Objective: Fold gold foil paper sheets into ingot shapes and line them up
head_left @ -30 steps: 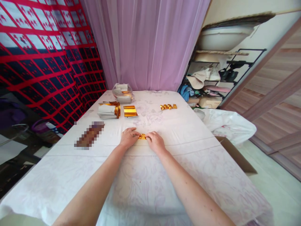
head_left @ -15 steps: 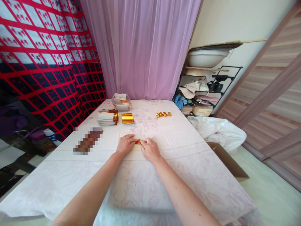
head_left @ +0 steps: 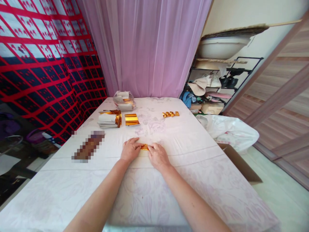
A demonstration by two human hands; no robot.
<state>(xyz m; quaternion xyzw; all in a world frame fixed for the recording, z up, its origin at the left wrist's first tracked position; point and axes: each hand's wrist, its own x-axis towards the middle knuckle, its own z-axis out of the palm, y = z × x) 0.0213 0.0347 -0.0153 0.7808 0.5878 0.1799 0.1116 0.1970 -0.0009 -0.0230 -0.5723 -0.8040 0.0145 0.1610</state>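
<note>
A: Where is the folded gold foil strip [head_left: 144,147] to be found?

B: It is seen low over the tablecloth [head_left: 154,199], near the middle of the table, between the two hands. Whether it is pressed flat against the cloth cannot be told.

A: And how is it held?

B: Its left end is gripped by the fingers of the left hand [head_left: 130,149], and its right end by those of the right hand [head_left: 158,155]. Both ends are covered by fingers; only the short middle is left exposed.

A: What is placed beyond the hands?

B: A single gold foil sheet [head_left: 131,119] is laid shiny side up, slightly curved. Just left of it, a thick stack of foil-backed paper [head_left: 109,120] is set, with pale faces and gold edges shown. Behind the stack, more paper is contained in a clear plastic bag [head_left: 124,101].

A: Is anything laid on the right?

B: A row of folded gold pieces [head_left: 170,114] is set out toward the far right, well apart from the sheet. On the left side of the table, a brownish object [head_left: 88,146] is blurred into blocks and cannot be identified. The far edge is backed by a purple curtain [head_left: 149,48].
</note>
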